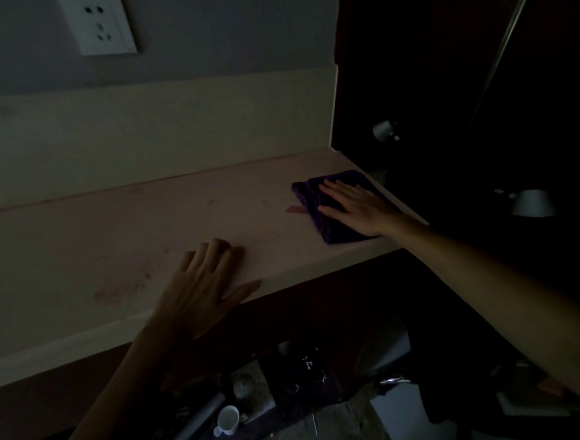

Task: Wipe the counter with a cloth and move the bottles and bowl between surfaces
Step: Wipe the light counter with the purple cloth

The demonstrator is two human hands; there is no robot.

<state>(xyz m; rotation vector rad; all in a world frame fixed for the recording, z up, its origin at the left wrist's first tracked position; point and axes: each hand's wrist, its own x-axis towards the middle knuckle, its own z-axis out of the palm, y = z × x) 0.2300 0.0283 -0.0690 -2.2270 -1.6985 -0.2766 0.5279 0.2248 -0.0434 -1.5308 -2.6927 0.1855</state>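
The scene is dim. A pale counter [118,238] runs from lower left to the right. At its right end lies a folded purple cloth [318,197]. My right hand [356,208] rests flat on the cloth, fingers spread and pointing left. My left hand [204,284] lies palm down on the counter's front edge, fingers apart, thumb hanging over the edge, holding nothing. A white bowl [533,202] sits in the dark area to the right of the counter. No bottles are visible.
A small pink scrap [294,209] lies just left of the cloth. A wall socket [99,21] sits above the backsplash. A round metal knob [383,130] shows in the dark cabinet at right. Below the counter, a small white cup [227,420] and clutter rest on the floor.
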